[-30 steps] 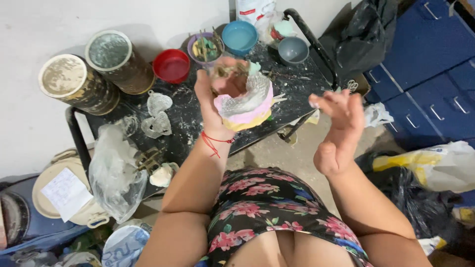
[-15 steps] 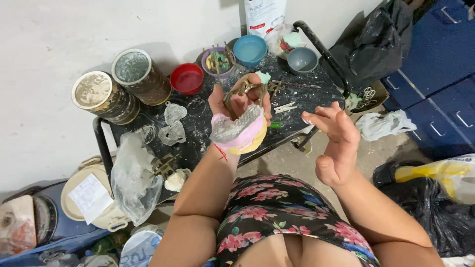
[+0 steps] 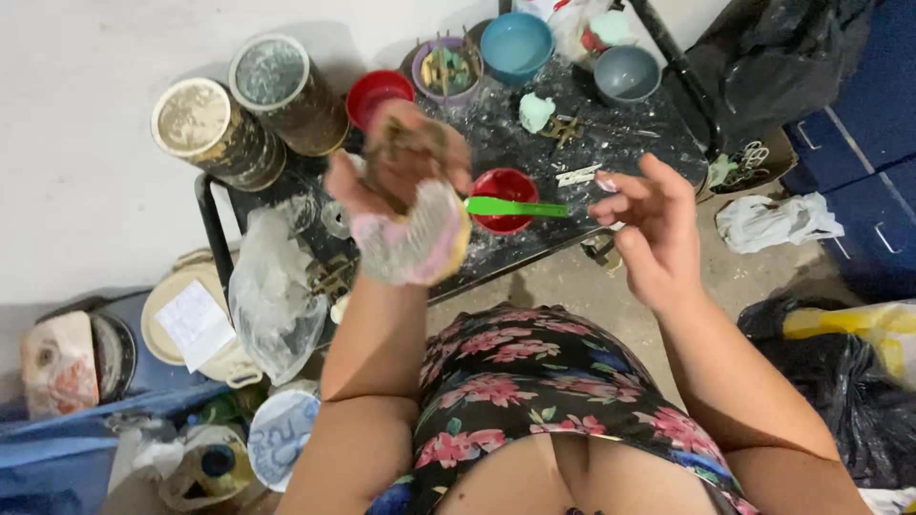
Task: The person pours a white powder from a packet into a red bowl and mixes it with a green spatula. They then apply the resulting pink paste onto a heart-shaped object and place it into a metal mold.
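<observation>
The left hand (image 3: 401, 176) is raised above the table (image 3: 534, 238), its fingers wrapped round a pale, pink-edged mould (image 3: 412, 243) with a brownish lump at its top. The right hand (image 3: 649, 224) hangs free at 3 o'clock of it, fingers apart and holding nothing. A red cup (image 3: 504, 197) with a green stick (image 3: 515, 207) across it sits between the hands. Judged: the mould is being worked in hand; the empty hand is best placed to reach the stick.
</observation>
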